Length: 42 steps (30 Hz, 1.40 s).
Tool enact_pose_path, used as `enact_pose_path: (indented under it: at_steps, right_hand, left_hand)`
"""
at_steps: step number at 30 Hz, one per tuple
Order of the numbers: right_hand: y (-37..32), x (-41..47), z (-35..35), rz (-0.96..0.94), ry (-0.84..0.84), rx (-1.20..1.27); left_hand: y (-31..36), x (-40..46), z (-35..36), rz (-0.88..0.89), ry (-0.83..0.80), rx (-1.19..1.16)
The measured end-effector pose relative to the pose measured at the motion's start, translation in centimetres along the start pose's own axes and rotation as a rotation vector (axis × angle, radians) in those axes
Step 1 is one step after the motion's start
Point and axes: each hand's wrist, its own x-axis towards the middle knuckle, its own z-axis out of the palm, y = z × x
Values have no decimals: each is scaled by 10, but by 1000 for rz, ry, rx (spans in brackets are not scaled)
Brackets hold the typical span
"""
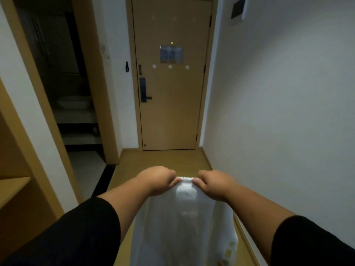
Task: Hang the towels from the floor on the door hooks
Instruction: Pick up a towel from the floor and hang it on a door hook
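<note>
The left hand [160, 179] and the right hand [213, 182] each pinch the top edge of a white towel [184, 217], close together, so the cloth hangs free below them, off the floor [163, 160]. Far ahead of the hands, the door [171, 112] carries round white hooks [170, 66], probably the target.

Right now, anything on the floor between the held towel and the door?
Head view: no. Only bare wooden floor between the white towel, gripped by left hand and right hand, and the closed door.
</note>
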Motion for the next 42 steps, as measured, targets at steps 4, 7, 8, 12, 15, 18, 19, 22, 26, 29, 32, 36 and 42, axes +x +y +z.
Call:
enact_pose_path:
  at_steps: [4,7,8,12,15,18,19,22,26,29,32,36,42]
  right_hand:
    - [58,63,-15,-26,-15,-35]
    - [97,104,-28,-47,-52,-65]
    - [109,118,-34,-53,-58,-76]
    - [153,170,-50,-39,-39,-97]
    - [179,205,-52,-1,-30,-81]
    - [204,240,-52,29,-63,-43]
    - [212,252,-52,36,-87,-37]
    - [238,292,-50,47,-136,-33]
    - [271,359,-47,66,-141,-51]
    - [291,418,-47,72,-168,-71]
    - [309,475,-46,94,-205,-85]
    - [330,542,-53,137,-167,-43]
    - [374,637,-69,144,-125,-62]
  left_hand:
    - [-9,88,-5,0,-6,-2]
    - [-11,147,-10,0,-18,5]
    - [-12,166,-12,-4,-16,6]
    - [-22,232,-19,-14,-1,-8]
    - [-31,277,-22,-17,5,-2]
    - [-39,320,-25,3,5,9]
    - [-42,335,-23,11,-1,13]
    - [-55,383,-15,36,-17,9]
    - [-88,456,-7,53,-20,-10]
    - [-120,516,0,78,-38,-5]
    - [-153,572,5,109,-71,-15]
    - [-193,644,-7,140,-63,-5]
    - [-232,744,-16,135,-36,11]
